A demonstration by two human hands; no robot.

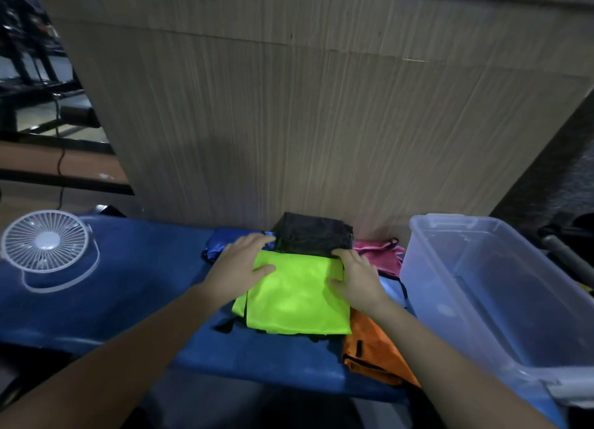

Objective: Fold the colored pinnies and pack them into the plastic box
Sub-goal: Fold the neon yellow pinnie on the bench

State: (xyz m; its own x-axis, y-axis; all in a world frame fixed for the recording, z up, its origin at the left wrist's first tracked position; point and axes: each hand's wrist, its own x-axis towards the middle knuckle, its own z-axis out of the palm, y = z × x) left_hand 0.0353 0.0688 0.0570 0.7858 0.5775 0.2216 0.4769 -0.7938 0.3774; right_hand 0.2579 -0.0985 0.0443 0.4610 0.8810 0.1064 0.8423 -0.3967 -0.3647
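A neon green pinny (299, 296) lies folded flat on the blue table (135, 287). My left hand (239, 264) rests on its left edge with fingers straight, thumb on the fabric. My right hand (355, 276) presses its right edge, fingers flat. Behind it sits a folded black pinny (315, 235), touched by both hands' fingertips. A blue pinny (218, 242) lies at the left, a pink one (382, 253) at the right, and an orange one (374, 348) hangs at the front right. The clear plastic box (482, 303) stands at the right with nothing seen inside.
A small white desk fan (46, 240) stands on the table's left part. A tall wood-grain panel (321, 107) rises right behind the table. Dark equipment shows at the far left and far right.
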